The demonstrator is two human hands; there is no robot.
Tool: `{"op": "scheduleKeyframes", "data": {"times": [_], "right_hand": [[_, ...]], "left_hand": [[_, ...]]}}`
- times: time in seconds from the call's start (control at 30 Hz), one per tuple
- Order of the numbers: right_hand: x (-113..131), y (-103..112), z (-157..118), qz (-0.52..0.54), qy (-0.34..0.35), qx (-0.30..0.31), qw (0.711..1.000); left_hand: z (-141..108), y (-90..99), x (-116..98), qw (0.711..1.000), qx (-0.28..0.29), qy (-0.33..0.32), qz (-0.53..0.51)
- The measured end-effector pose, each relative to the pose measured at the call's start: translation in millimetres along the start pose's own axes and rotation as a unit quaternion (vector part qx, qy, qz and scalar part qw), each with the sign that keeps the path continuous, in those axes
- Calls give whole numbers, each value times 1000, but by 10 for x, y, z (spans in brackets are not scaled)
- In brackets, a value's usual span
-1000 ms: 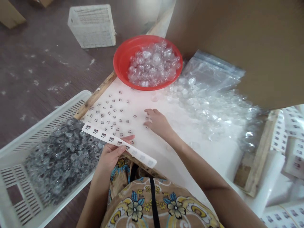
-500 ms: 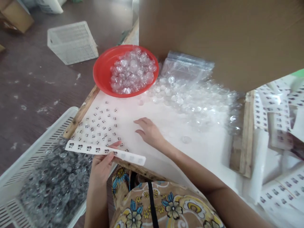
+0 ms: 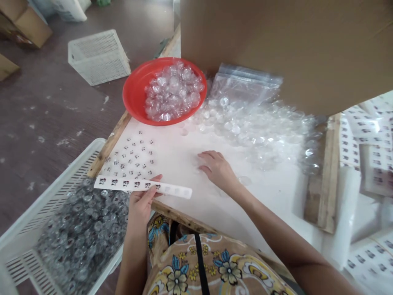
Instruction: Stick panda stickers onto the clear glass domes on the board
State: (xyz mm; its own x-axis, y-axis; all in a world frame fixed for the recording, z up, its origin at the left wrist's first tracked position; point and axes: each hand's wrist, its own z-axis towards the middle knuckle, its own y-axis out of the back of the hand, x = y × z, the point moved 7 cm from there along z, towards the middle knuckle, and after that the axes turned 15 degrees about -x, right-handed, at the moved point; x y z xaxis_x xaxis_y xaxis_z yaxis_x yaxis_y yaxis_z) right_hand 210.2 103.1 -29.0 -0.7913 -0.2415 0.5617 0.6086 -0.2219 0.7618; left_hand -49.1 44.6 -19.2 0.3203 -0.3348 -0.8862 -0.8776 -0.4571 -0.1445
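Observation:
My left hand [image 3: 143, 200] is closed on a white sticker strip [image 3: 116, 183], pinched between thumb and fingers over the table's front edge. Small dark-and-white cartoon prints line the strip's left part; faint blank spots show toward its right end. My right hand [image 3: 216, 168] hovers low over the white tabletop [image 3: 175, 164], its thumb and fingers apart and nothing visible in them. Clear round pieces [image 3: 260, 139] lie spread beyond it, and one clear disc [image 3: 245, 180] is by its wrist. To the left, many loose small printed stickers [image 3: 132, 155] dot the table.
A red basin [image 3: 132, 96] of clear domed pieces stands at the table's back left. Below left is a white crate [image 3: 15, 241] full of clear pieces. Plastic bags [image 3: 245, 84] lie before a large cardboard sheet [image 3: 276, 49]. Printed sticker sheets [image 3: 368, 254] are at right.
My right hand has moved right, away from the strip. My left hand still holds the strip, now slightly higher and farther right in view. The whole view has shifted a little.

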Motion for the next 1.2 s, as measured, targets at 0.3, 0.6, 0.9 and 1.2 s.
{"op": "scheduleKeyframes", "data": {"times": [0.3, 0.6, 0.9, 1.2], "right_hand": [[384, 39, 32, 92, -24, -24, 995], [1239, -168, 56, 282, 23, -5, 959], [335, 112, 362, 296, -168, -93, 936], [-366, -253, 490, 221, -266, 9, 938]], "left_hand": [[35, -48, 43, 999, -41, -24, 2], [-89, -168, 136, 999, -26, -28, -29], [-8, -71, 131, 996, -77, -24, -37], [-60, -50, 141, 997, -73, -11, -23]]}}
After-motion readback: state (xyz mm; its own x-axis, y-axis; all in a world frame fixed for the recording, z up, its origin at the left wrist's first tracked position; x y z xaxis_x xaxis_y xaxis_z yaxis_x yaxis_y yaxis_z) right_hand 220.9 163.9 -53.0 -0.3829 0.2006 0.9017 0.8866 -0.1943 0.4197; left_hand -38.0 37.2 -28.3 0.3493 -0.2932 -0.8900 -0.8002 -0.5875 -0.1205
